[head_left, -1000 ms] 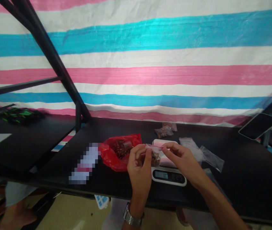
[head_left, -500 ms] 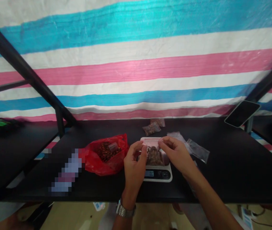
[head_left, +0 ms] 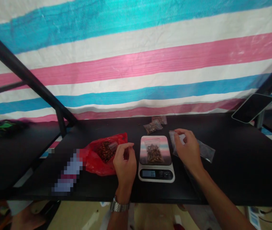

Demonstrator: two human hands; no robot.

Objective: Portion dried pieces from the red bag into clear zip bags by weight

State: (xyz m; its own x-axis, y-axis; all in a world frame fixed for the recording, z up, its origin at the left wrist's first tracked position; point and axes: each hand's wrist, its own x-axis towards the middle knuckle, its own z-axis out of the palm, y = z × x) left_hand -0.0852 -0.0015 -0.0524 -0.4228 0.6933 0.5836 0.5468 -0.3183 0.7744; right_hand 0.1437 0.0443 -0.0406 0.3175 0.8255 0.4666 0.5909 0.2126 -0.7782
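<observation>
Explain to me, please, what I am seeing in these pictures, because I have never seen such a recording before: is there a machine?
No robot here: these are a person's left hand and right hand. One camera, worn on the head, looks forward and down. On the black table a digital scale reads 0.0 and bears a zip bag of brown pieces. To its left is an open red plastic bag with more pieces; behind the scale lie two filled bags. The left grip shows nothing held. The right hand is over flat, clear bags; whether it touches them, I cannot tell.
</observation>
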